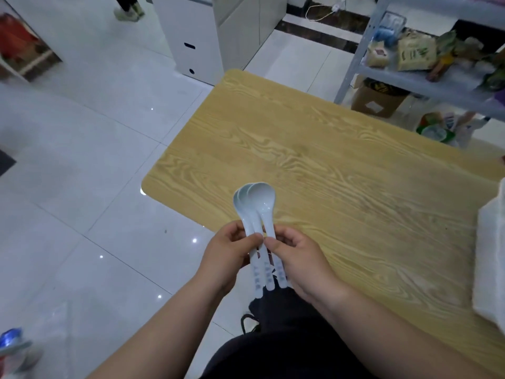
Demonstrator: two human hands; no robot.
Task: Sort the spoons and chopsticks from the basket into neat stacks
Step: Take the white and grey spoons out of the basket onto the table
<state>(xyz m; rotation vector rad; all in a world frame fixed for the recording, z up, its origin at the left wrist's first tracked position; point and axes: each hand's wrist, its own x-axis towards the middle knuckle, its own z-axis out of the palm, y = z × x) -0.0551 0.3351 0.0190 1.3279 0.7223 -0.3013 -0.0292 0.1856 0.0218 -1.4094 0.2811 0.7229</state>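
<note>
Both hands, left (pixel 228 251) and right (pixel 296 255), are pinching three nested white plastic spoons (pixel 257 212) above the wooden bench (pixel 328 160) near edge; handles toward body, bowls pointing away

so the surface (pixel 341 160) is a pale yellowish wood-look top with rounded corners, and it sits at a slant in the shot, one corner pointing away and the near-left corner sticking out over the floor (pixel 82 173). the grain is wavy and darker and runs the long way, with a couple of dull greyish patches around the middle. the right end gets cut off by the frame. the only thing lying on it is a white thing (pixel 492 255) at the right edge, half out of the shot and too blurry to say what it is. the floor is glossy white tile with small light spots reflected in it
</note>
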